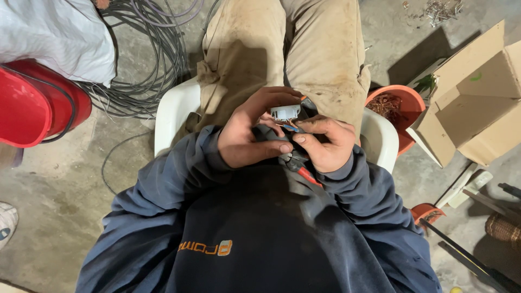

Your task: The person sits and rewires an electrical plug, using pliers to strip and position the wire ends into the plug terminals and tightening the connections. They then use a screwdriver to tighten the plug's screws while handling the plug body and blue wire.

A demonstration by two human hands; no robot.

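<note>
The person sits on a chair [173, 111], with cables [146, 59] on the floor [54, 190] to the left and a cardboard box [477, 97] to the right.

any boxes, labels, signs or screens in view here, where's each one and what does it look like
Open brown cardboard box: on the concrete floor at the right edge, flaps up, plain, with a small green mark on one flap.
Orange printed logo: on the chest of the dark blue sweatshirt, bottom centre, a short row of orange shapes ending in a rounded square.
No signs or screens in view.
</note>
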